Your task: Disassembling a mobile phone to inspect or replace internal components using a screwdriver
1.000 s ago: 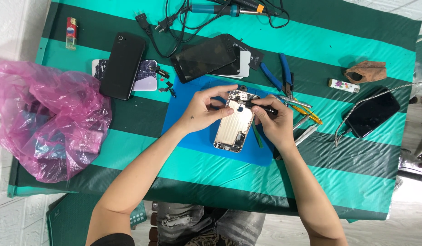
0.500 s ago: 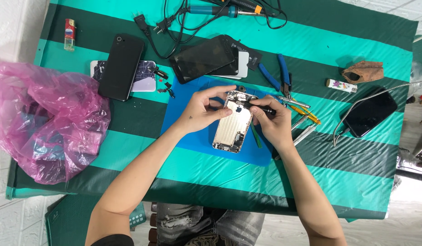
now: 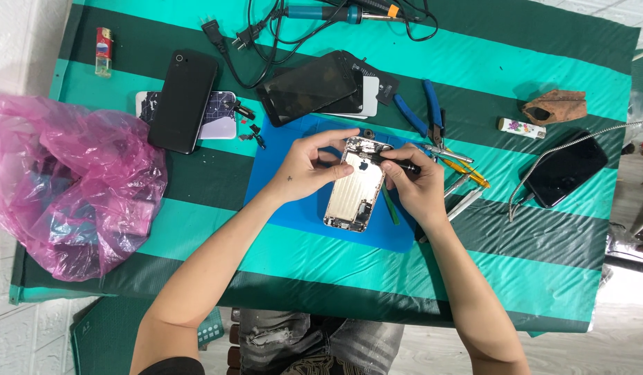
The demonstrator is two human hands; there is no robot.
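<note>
At the far left a crumpled pink plastic bag [image 3: 68, 187] sits on the green striped table cover [image 3: 474, 271], with a black phone [image 3: 183, 100] lying just beyond it. On the blue work mat [image 3: 286, 201] in the middle, the left hand [image 3: 309, 167] steadies the top corner of an opened gold phone housing [image 3: 356, 189], fingers curled round its edge. The right hand [image 3: 418, 184] pinches a slim dark screwdriver [image 3: 394, 163], its tip set into the upper end of the housing. The screen is already off and the inside is bare — judging by that, disassembly is well along, with work left near the top. Farther right lie blue-handled pliers [image 3: 425, 111] and another dark phone [image 3: 566, 169].
</note>
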